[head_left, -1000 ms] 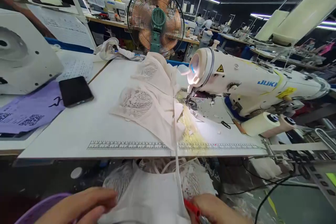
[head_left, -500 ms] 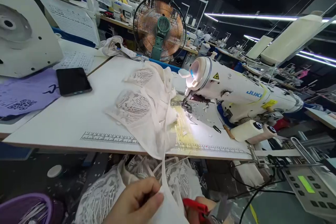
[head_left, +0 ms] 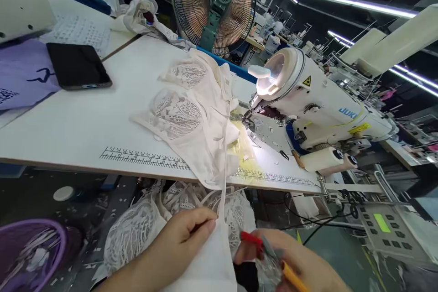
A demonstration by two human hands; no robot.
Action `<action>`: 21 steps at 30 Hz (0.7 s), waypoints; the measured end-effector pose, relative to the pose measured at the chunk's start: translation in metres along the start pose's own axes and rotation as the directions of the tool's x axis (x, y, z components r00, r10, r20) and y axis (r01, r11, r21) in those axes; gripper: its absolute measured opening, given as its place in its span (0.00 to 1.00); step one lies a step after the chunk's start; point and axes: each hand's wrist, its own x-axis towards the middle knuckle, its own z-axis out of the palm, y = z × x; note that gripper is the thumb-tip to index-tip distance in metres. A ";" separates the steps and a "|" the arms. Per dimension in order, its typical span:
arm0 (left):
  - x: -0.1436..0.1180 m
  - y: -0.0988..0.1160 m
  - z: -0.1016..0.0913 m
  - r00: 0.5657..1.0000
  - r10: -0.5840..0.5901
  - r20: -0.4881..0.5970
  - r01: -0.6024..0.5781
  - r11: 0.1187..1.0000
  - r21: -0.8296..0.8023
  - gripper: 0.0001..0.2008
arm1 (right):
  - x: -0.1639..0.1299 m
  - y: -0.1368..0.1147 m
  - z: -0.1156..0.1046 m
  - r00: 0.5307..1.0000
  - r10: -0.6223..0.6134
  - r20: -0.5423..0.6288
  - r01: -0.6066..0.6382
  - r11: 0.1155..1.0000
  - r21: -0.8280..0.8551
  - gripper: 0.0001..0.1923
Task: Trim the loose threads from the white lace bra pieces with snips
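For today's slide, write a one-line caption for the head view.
Left hand pinches white fabric below the sewing table; right hand holds red-handled snips.

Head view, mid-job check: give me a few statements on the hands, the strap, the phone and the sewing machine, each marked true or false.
1. The left hand pinches the white strap. True.
2. The right hand is empty. False: it holds a red-handled tool.
3. The phone lies on the table. True.
4. The sewing machine stands left of the fan. False: it stands to the right.
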 end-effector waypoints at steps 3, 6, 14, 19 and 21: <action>0.000 -0.007 -0.004 0.995 0.062 -0.079 -0.057 0.997 0.059 0.12 | 0.005 -0.011 -0.030 0.997 0.063 0.047 -0.056 0.989 -0.140 0.33; 0.000 -0.012 -0.006 0.993 0.091 -0.070 -0.080 0.987 0.139 0.13 | 0.021 -0.013 -0.047 0.983 0.127 0.131 -0.080 0.946 -0.314 0.33; -0.003 -0.013 -0.010 0.996 0.060 -0.067 -0.048 0.983 0.177 0.14 | 0.053 -0.029 -0.069 0.941 0.208 0.267 -0.039 0.850 -0.526 0.29; -0.005 -0.015 -0.014 0.997 0.042 -0.059 -0.031 0.985 0.169 0.15 | 0.051 -0.043 -0.079 0.928 0.275 0.250 -0.074 0.796 -0.601 0.24; -0.006 -0.017 -0.014 0.998 0.038 -0.056 -0.027 0.983 0.181 0.15 | 0.052 -0.046 -0.078 0.929 0.280 0.242 -0.076 0.784 -0.617 0.23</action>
